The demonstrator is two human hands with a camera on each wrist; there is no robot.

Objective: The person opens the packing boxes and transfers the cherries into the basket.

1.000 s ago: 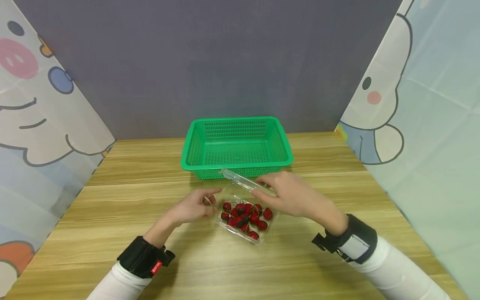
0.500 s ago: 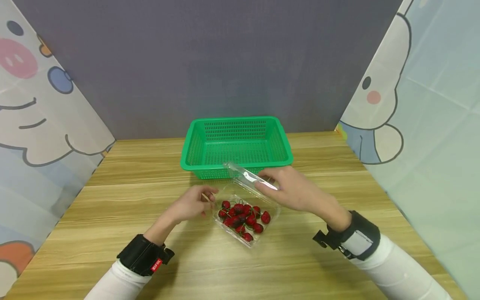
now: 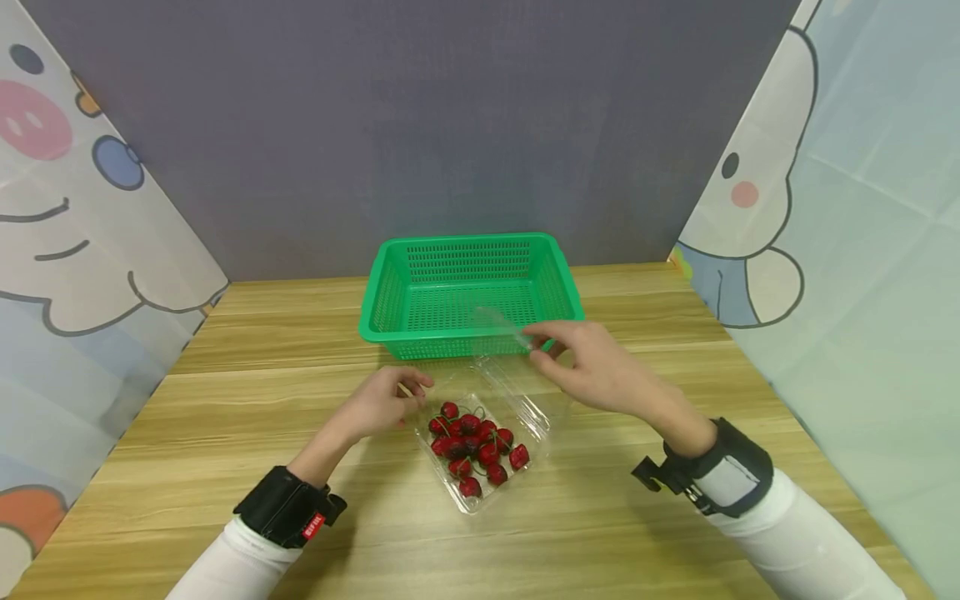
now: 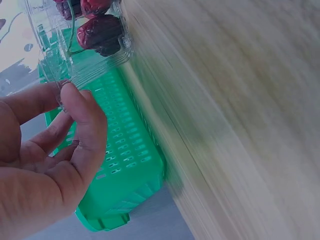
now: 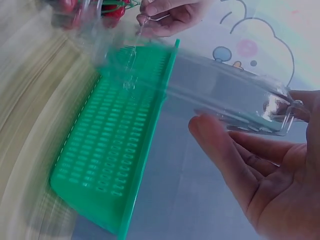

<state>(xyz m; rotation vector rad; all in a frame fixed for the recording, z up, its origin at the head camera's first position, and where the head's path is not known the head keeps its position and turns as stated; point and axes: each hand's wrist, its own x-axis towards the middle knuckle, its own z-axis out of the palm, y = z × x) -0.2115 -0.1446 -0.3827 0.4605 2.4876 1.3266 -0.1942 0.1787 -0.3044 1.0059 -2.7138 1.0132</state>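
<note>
A clear plastic clamshell box [image 3: 474, 505] lies on the wooden table with its lid [image 3: 504, 321] raised; dark red cherries [image 3: 468, 446] with green stems fill its base. My left hand [image 3: 382, 404] pinches the base's left corner between thumb and finger, plain in the left wrist view, where the thumb [image 4: 82, 107] presses the rim. My right hand [image 3: 592, 362] holds the lid's upper edge, fingers on its far side and thumb on the near side. The lid [image 5: 225, 95] tilts up in the right wrist view; thumb contact there is hard to tell.
Directly behind the box stands a green perforated plastic basket [image 3: 471, 343], with nothing visible in it. The raised lid overlaps its front rim in the head view. A dark grey panel [image 3: 450, 125] closes off the back, with cartoon-printed sheets [image 3: 847, 208] at both sides.
My right hand has lifted the lid farther up and back, widening the gap above the cherries. The base has turned and shifted slightly toward me, with my left hand still at its corner.
</note>
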